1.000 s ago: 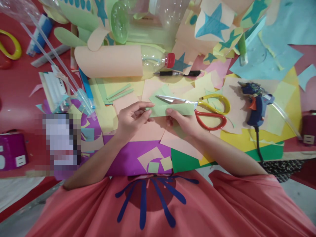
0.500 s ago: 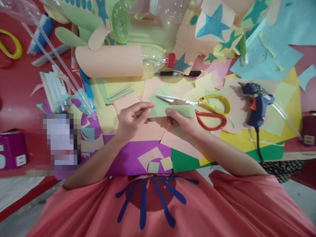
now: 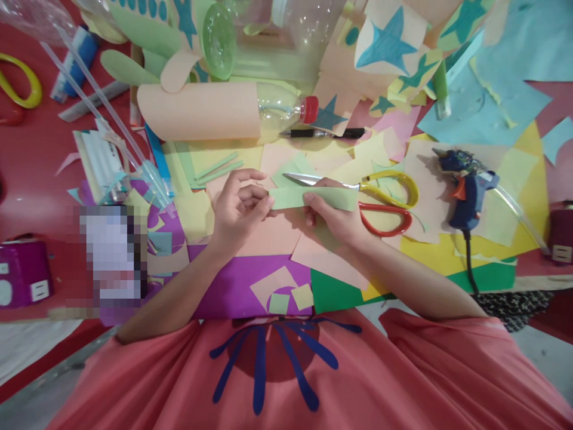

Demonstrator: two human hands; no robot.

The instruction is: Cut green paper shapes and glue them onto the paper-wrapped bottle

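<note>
A light green paper strip [image 3: 289, 197] is stretched level between my two hands. My left hand [image 3: 242, 206] pinches its left end between thumb and fingers, the index finger raised above. My right hand [image 3: 331, 209] grips the strip nearer its right end, thumb on top and fingers behind. Just beyond my right hand lie scissors [image 3: 385, 218] with one yellow and one red handle, their blades pointing left and partly hidden by the hand. Peach and green paper pieces [image 3: 273, 236] are under my hands.
A peach-wrapped plastic bottle [image 3: 201, 111] with a red cap lies ahead, a black pen [image 3: 322, 134] beside it. On the right rests a blue glue gun [image 3: 468, 200]. Clear straws [image 3: 107, 107] and a blurred phone-like object [image 3: 111, 251] are on the left. Star-decorated paper [image 3: 389, 45] is at the back.
My left index finger has lifted and the left fingers have opened somewhat, with the thumb still at the strip's end. The strip has risen slightly and now lies flatter.
</note>
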